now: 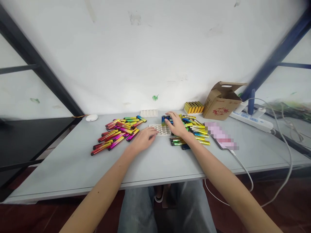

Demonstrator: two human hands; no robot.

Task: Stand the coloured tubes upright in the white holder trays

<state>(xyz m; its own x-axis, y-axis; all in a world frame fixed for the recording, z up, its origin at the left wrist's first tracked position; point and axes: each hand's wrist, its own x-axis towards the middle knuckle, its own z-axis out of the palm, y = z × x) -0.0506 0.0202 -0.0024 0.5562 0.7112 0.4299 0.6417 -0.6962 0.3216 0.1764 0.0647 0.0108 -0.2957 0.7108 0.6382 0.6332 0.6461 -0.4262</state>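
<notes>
A white tray with round holes (162, 130) lies on the grey table between my hands. My left hand (145, 137) rests at its left edge, fingers loosely extended, holding nothing. At the tray's right back corner, blue lighters (163, 120) stand upright, and the fingers of my right hand (176, 124) are curled around one of them. Red, pink and gold lighters (119, 131) lie in a loose pile to the left. Green, gold and blue lighters (199, 130) lie to the right, partly hidden by my right hand.
Against the wall sit another white tray (149, 113) and a tray of upright yellow lighters (193, 107). An open cardboard box (221, 103), a white power strip (252, 121) and a phone with a cable (222, 136) are right. A white case (91, 118) is left.
</notes>
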